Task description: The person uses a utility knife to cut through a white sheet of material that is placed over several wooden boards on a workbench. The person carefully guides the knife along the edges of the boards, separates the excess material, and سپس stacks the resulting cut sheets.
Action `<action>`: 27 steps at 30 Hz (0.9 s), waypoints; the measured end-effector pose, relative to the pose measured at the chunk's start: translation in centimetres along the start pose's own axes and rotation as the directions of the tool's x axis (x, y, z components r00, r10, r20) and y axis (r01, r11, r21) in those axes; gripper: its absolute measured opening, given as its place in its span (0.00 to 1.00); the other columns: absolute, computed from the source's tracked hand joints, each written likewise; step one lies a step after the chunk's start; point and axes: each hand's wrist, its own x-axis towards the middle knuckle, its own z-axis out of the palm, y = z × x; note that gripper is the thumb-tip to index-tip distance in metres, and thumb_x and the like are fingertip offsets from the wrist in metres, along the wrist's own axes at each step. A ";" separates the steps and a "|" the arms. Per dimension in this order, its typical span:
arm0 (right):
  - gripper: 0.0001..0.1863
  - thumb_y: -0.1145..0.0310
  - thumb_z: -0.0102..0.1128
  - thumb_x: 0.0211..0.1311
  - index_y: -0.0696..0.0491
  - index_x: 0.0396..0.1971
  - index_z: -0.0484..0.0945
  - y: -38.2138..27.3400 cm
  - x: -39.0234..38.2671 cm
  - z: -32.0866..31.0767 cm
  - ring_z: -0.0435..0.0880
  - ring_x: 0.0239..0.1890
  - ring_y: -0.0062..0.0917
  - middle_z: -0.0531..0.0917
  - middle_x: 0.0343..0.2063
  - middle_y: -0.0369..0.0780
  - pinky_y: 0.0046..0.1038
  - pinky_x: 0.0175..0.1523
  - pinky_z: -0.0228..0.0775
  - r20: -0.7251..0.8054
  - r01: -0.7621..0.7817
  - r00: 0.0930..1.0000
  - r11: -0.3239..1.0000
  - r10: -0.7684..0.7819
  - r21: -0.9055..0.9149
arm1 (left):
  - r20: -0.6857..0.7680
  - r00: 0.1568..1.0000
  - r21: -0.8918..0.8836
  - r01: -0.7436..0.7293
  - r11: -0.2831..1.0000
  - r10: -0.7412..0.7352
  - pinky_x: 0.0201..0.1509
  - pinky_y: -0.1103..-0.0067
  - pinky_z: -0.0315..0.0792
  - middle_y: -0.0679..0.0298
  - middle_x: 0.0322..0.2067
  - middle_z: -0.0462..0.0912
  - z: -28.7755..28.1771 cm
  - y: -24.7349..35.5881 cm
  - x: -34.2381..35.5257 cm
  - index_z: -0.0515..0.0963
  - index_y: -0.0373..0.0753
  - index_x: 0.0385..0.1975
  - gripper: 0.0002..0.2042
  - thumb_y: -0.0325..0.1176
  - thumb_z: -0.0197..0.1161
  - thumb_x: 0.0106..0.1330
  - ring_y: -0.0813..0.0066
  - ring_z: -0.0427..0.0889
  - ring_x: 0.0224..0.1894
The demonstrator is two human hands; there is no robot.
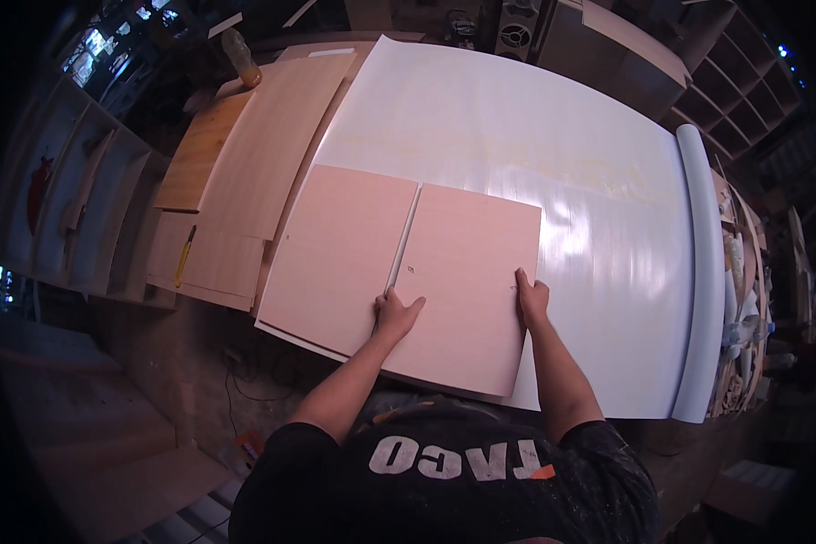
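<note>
Two pinkish plywood panels lie side by side on a wide glossy white sheet [607, 263], with a narrow gap between them. My left hand [397, 315] grips the near part of the left edge of the right plywood panel [467, 290], thumb on top. At that panel's right edge, my right hand [531, 297] has its fingers along the side and holds it too. The left plywood panel [340, 249] rests just beyond my left hand. Both hands are closed on the right panel; their fingertips under the edges are hidden.
The sheet's right end is a roll [698, 272]. Left of it lie wooden boards [276, 136] with a yellow utility knife [185, 257] on them; a bottle [239, 56] stands behind. Shelving frames [91, 199] stand at far left, and offcuts [743, 299] are heaped at right.
</note>
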 end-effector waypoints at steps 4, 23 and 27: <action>0.38 0.41 0.63 0.58 0.71 0.36 0.81 0.9 0.5 0.7 0.86 0.40 0.41 0.86 0.34 0.55 0.39 0.47 0.75 0.006 0.111 0.994 0.987 -0.112 0.118 | 0.008 1.000 0.016 -0.015 1.000 0.015 0.68 0.56 0.60 0.32 0.60 0.62 0.5 -1.4 0.9 0.58 0.27 0.64 0.48 0.58 0.69 0.54 0.37 0.62 0.63; 0.35 0.42 0.66 0.57 0.68 0.36 0.82 -0.2 -1.8 0.0 0.83 0.40 0.31 0.86 0.36 0.50 0.32 0.48 0.73 -0.027 0.010 1.000 0.987 -0.006 0.163 | 0.097 0.968 -0.043 -0.229 0.972 0.233 0.68 0.64 0.62 0.37 0.59 0.61 -1.4 -2.4 0.9 0.55 0.23 0.66 0.46 0.49 0.69 0.57 0.45 0.64 0.63; 0.35 0.42 0.66 0.57 0.68 0.36 0.82 -0.6 -2.5 -0.4 0.83 0.39 0.31 0.86 0.35 0.50 0.33 0.48 0.73 -0.022 -0.019 1.000 0.993 0.021 0.118 | 0.101 0.971 -0.070 -0.209 0.975 0.215 0.68 0.64 0.62 0.38 0.59 0.61 -2.1 -1.9 -0.1 0.55 0.23 0.66 0.45 0.48 0.69 0.58 0.45 0.64 0.63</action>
